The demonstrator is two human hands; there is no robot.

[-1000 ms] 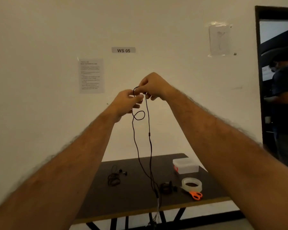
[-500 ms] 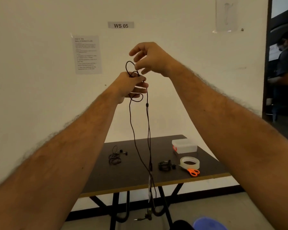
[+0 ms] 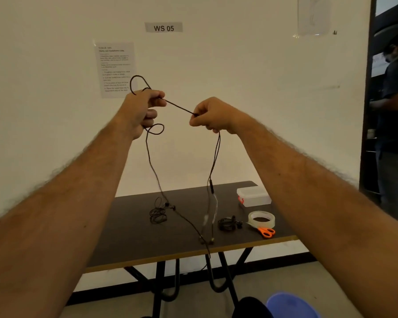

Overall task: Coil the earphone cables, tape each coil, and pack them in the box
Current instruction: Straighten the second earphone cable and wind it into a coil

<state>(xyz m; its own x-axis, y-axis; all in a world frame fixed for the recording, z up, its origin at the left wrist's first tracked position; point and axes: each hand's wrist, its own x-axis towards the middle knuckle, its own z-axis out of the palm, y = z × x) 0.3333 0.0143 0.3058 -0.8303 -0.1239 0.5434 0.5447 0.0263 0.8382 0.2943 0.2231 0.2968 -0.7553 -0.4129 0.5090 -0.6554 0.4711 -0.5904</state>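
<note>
Above the table [image 3: 129, 239], our left hand [image 3: 139, 112] and right hand [image 3: 213, 115] both pinch the cable [image 3: 179, 106] taut; its dangling ends, seemingly loose, could tangle while coiling.

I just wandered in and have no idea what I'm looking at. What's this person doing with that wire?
A person is winding up a black earphone cable in the air. The left hand grips a few loops of it, the right hand pinches the cable further along, and a stretch runs taut between them while the rest dangles toward the table. On the table lie two other bundled earphones, a tape roll, orange scissors and a closed clear box. Nothing shows as taped or packed yet.
</note>
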